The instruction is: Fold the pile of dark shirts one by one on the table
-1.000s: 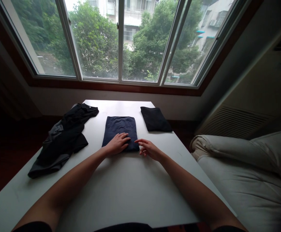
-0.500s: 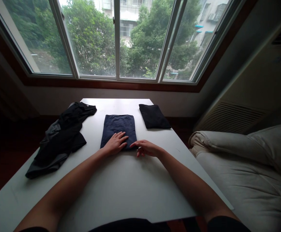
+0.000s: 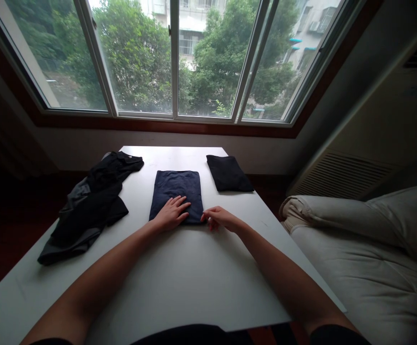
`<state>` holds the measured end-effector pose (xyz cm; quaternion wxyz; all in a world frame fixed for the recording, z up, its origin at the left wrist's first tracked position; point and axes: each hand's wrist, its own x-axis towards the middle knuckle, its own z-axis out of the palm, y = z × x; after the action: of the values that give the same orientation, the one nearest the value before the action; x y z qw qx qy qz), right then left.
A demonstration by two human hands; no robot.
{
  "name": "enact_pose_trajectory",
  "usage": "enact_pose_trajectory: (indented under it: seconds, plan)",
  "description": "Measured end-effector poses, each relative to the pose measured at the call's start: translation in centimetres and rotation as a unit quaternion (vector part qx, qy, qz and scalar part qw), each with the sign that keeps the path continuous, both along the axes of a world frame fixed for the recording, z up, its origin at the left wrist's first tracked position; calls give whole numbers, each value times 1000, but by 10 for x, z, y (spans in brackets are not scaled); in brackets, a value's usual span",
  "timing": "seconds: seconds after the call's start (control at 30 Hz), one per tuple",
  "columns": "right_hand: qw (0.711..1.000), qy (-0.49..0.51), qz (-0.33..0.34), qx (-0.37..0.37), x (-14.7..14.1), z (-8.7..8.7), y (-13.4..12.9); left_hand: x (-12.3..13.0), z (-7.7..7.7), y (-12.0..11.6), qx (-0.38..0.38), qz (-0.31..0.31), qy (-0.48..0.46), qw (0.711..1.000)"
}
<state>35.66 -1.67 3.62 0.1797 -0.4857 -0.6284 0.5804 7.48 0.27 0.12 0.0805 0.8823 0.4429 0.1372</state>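
A folded navy blue garment lies flat in the middle of the white table, its surface lightly creased. My left hand rests on its lower part, palm down with fingers spread. At the near right corner, my right hand has its fingers curled, thumb and index finger closed at the cloth's edge. Farther back on the right lies a folded black garment, apart from both hands. Along the table's left side is a loose heap of black and dark grey clothes.
Beyond the table is a wide window with a dark wooden frame. A pale padded sofa stands to the right, close to the table's edge. Behind it is a cabinet-like unit with a vent grille.
My right hand has shifted slightly right, from over the garment to its near right corner, and its extended index finger has curled in. My left hand stays in place.
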Motion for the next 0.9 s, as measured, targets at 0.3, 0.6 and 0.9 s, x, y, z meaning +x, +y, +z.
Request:
enact_pose_trajectory:
  seconds: [0.3,0.6,0.9]
  plan:
    - [852,-187,-33,487,-37,-4,-21,1,-4,1,6,5,9,1000]
    - [829,-289,105,466,-29,-10,-14,0,-4,2,-3,4,12,1000]
    - [783,-265,127,548,-63,-8,-32,-14,13,0,22,40,-2,999]
